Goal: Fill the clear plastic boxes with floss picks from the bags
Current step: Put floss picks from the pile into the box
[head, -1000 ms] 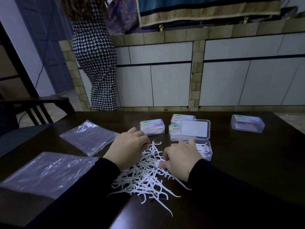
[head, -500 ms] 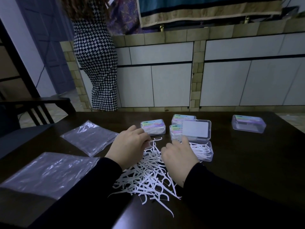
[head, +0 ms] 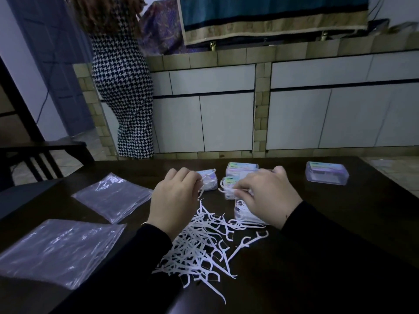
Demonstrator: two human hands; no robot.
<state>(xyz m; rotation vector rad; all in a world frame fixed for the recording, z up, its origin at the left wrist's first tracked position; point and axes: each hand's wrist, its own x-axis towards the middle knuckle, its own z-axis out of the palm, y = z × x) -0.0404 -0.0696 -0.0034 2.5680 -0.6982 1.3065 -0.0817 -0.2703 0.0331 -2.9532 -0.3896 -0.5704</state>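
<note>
A dark table (head: pixel 340 234) fills the lower half of the view, and behind it runs a tiled counter (head: pixel 260 57) with white cabinet doors, where a second person (head: pixel 122 87) in a houndstooth dress stands with their back turned. A dark chair (head: pixel 34 155) sits off the table's left end. On the table's left side lie 2 flat clear bags: the big bag (head: pixel 56 250) near the front edge and the far bag (head: pixel 113 196) beyond it. A loose pile of white picks (head: pixel 199 243) spreads across the middle of the table, between the 2 black sleeves. The left hand (head: pixel 174 198) hovers above the pile's far end with its fingers curled down, gripping a few picks whose white ends stick out past the fingertips. The right hand (head: pixel 267 196) is over the open box (head: pixel 247 211), fingers curled and pinching a small bunch of picks just above it; this box already holds white picks and sits just right of the pile. Beyond the hands stand 3 closed boxes with pale labels close together: the left box (head: pixel 209 180), partly hidden by the left hand, the back box (head: pixel 241 167), and the mid box (head: pixel 229 182) in front of it. A 4th, the right box (head: pixel 326 173), stands well apart toward the table's far right corner.
</note>
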